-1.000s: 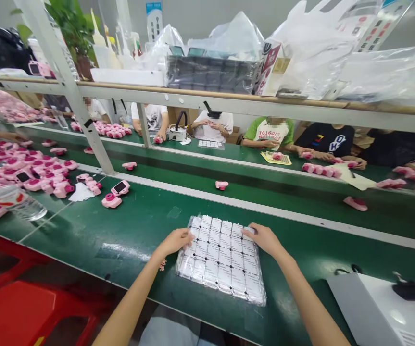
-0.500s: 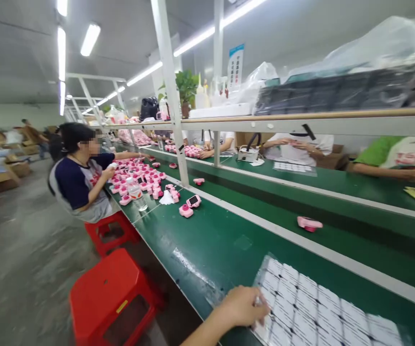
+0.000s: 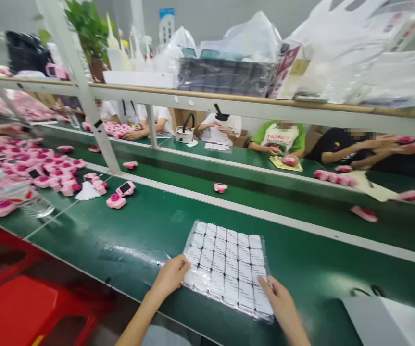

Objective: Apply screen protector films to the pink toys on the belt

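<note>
R hand (image 3: 282, 300) slid down to corner of 1 label pack (image 3: 227, 269), L hand (image 3: 170, 276) on edge, both grips closed.

White labels (image 3: 227, 269) unreadable, print too small; grey box (image 3: 371, 324) cut off at corner.

Between left fingers (image 3: 173, 276) and right fingers (image 3: 277, 293): white labels (image 3: 227, 266) in tight grid, black print, on clear plastic sheet (image 3: 265, 307). Under fingers: dark green belt (image 3: 138, 226), white edge strip (image 3: 229, 207). Past left fingers: red stool (image 3: 23, 312), pink toy cameras (image 3: 116, 202) w/ deeper pink rings.
</note>
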Demonstrator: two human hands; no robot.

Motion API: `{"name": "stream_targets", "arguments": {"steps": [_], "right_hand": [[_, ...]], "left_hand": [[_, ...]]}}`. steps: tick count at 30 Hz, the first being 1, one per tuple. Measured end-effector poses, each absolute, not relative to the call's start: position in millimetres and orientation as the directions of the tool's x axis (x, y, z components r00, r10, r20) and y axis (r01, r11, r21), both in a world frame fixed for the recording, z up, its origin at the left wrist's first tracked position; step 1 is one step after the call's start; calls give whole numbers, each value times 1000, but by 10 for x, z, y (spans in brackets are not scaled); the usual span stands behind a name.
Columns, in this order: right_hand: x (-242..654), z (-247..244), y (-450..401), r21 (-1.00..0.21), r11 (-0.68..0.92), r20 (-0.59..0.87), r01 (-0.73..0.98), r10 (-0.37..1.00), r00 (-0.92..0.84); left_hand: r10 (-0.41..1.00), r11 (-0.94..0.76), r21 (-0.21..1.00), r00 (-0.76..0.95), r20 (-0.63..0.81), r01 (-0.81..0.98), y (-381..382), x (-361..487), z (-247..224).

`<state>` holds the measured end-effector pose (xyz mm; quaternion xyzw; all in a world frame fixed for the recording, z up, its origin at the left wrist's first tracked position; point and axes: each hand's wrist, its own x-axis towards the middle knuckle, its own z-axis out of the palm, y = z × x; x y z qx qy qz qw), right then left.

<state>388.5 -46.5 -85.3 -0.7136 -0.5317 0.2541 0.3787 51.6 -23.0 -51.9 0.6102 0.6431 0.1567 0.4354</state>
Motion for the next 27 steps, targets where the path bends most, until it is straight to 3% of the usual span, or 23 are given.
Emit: {"name": "stream_targets", "arguments": {"steps": [7, 14, 23, 27], "right_hand": [[3864, -989, -532, -795, -159, -12, 585, 969, 248], [3850, -1012, -573, -767, -185, 8, 615, 955, 298], [3785, -994, -633, -766, -142, 95, 627, 939, 330], [3759, -1023, -676, -789, -96, 137, 606, 935, 326]], "left_hand": [[940, 144, 622, 91, -330, 770, -257, 494, -406], [955, 126, 565, 53, -290, 815, -261, 452, -396], [976, 104, 618, 41, -216, 779, -241, 468, -424], [1000, 15, 692, -26, 5, 722, -278, 310, -97]]}}
